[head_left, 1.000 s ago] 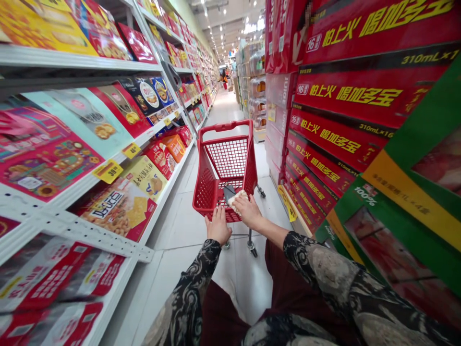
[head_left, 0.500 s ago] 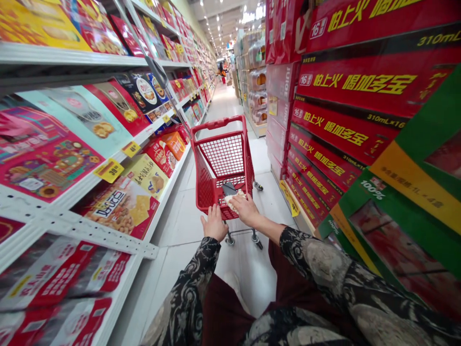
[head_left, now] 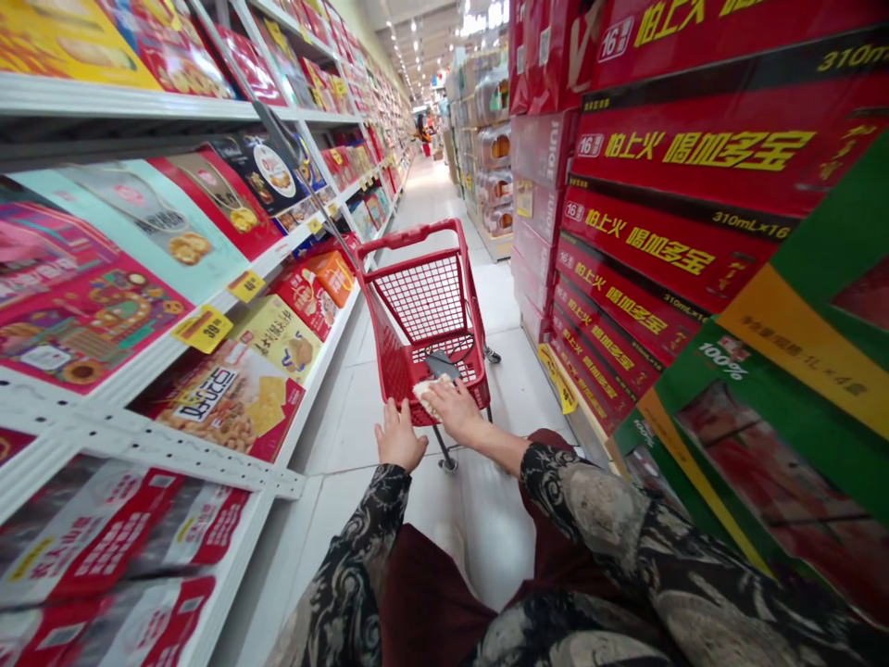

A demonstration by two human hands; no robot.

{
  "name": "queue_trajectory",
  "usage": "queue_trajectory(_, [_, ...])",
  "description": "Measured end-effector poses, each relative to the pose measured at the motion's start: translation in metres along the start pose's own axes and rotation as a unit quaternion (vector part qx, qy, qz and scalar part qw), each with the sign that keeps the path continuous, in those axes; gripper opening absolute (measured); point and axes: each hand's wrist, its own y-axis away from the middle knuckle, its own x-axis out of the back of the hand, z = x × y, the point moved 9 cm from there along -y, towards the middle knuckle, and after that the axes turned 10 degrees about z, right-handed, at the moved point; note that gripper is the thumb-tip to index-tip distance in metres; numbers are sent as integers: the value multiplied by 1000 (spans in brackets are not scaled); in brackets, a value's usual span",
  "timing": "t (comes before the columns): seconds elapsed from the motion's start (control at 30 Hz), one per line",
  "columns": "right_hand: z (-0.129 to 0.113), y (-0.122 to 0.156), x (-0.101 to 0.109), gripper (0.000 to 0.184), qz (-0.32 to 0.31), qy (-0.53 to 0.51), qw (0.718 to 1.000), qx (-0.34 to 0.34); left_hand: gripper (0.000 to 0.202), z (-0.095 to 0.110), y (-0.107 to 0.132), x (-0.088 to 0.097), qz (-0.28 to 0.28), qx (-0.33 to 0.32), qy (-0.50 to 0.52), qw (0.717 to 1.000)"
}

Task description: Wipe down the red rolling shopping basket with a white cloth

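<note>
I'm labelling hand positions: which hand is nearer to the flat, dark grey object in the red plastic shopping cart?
Right. The right hand is just this side of the flat, dark grey object; the left hand is farther off to the left, by the near edge of the cart.

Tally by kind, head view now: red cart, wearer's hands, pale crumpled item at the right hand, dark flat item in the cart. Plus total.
Red cart: 1
Hands: 2 (left hand, right hand)
Pale crumpled item: 1
Dark flat item: 1
Total: 5
</note>
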Motion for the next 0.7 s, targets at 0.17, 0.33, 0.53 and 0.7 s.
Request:
queue_trajectory(0.17, [9,5,6,34,14,5,1000,18,74,-1,5,4,6,-6,8,1000])
queue_trajectory(0.33, [52,21,25,40,48,20,998,-34,69,9,5,15,51,-6,25,998])
queue_trajectory(0.53, [30,23,12,61,47,-22,998,-20,54,75,-5,33,78,-118,175,974])
queue_trajectory(0.7, [42,36,27,67,62,-33,996,-51,48,93,-14,24,45,-89,189,977])
